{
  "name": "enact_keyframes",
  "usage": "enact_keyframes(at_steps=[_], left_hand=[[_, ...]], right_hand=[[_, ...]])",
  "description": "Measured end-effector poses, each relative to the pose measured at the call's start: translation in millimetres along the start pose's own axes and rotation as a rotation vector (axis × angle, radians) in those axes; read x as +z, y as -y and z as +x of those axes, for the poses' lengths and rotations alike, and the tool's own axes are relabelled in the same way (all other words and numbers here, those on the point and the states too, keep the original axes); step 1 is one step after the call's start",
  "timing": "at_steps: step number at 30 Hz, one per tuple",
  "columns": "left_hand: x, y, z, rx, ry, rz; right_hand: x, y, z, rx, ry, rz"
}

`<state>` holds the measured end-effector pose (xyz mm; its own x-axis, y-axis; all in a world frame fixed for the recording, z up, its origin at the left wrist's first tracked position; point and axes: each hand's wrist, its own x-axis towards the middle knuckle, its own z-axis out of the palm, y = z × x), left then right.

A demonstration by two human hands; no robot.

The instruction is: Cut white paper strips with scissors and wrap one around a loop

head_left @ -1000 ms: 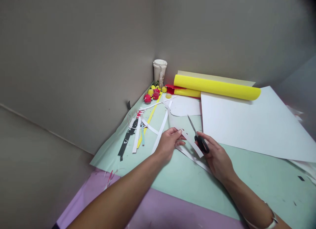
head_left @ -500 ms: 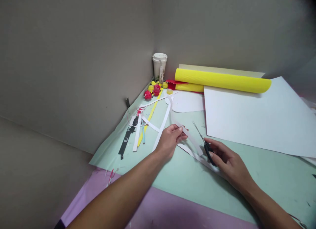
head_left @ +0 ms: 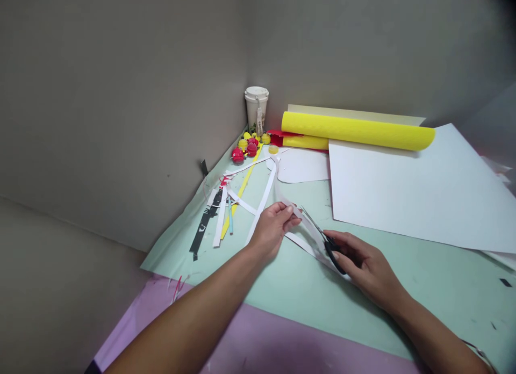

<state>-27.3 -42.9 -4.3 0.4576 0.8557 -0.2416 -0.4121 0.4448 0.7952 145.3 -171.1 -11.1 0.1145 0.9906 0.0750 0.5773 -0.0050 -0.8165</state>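
My left hand (head_left: pixel 274 228) pinches a white paper strip (head_left: pixel 309 227) between thumb and fingers, holding it above the green table covering (head_left: pixel 258 285). My right hand (head_left: pixel 363 261) grips black-handled scissors (head_left: pixel 331 254) by the handles. Their thin blades point up and left, lying along the strip close to my left fingertips. Whether the blades touch the paper I cannot tell. Beneath the hands, part of a white paper outline (head_left: pixel 264 196) rests on the table, partly hidden by my left hand.
Yellow, black and white strips lie left, with a light-blue stick (head_left: pixel 231 218). Small red and yellow balls (head_left: pixel 238 156) sit before a lidded white cup (head_left: pixel 256 108) in the wall corner. A yellow roll (head_left: pixel 358 131) lies behind a large white sheet (head_left: pixel 407 191).
My right hand has brought the scissors leftward, so the blades now overlap the paper strip near my left fingers. The whole view has shifted slightly.
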Motion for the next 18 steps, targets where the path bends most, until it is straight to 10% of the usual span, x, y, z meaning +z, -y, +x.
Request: enact_keyframes(at_steps=[18], left_hand=[[0.5, 0.7, -0.3, 0.001, -0.004, 0.015]], right_hand=[[0.2, 0.0, -1.0, -0.098, 0.027, -0.103]])
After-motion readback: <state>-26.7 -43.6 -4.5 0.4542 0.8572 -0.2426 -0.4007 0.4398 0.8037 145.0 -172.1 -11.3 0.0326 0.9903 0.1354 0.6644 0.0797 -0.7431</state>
